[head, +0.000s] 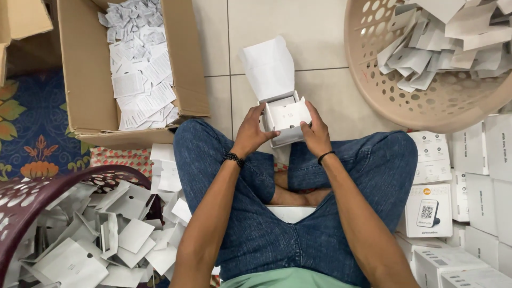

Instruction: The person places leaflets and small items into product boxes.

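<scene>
I sit cross-legged on a tiled floor and hold a small white box (284,118) above my knees. Its lid (269,66) stands open, tilted away from me. My left hand (252,130) grips the box's left side, fingers curled over the rim. On the right side, my right hand (316,132) clasps it, thumb on a white card insert inside. Both wrists wear a dark band.
A cardboard carton (88,80) of paper leaflets stands at far left. A beige perforated basket (426,101) of white card pieces is at the upper right. A maroon basket (32,197) of white inserts is at the lower left. Stacked white boxes (469,181) line the right.
</scene>
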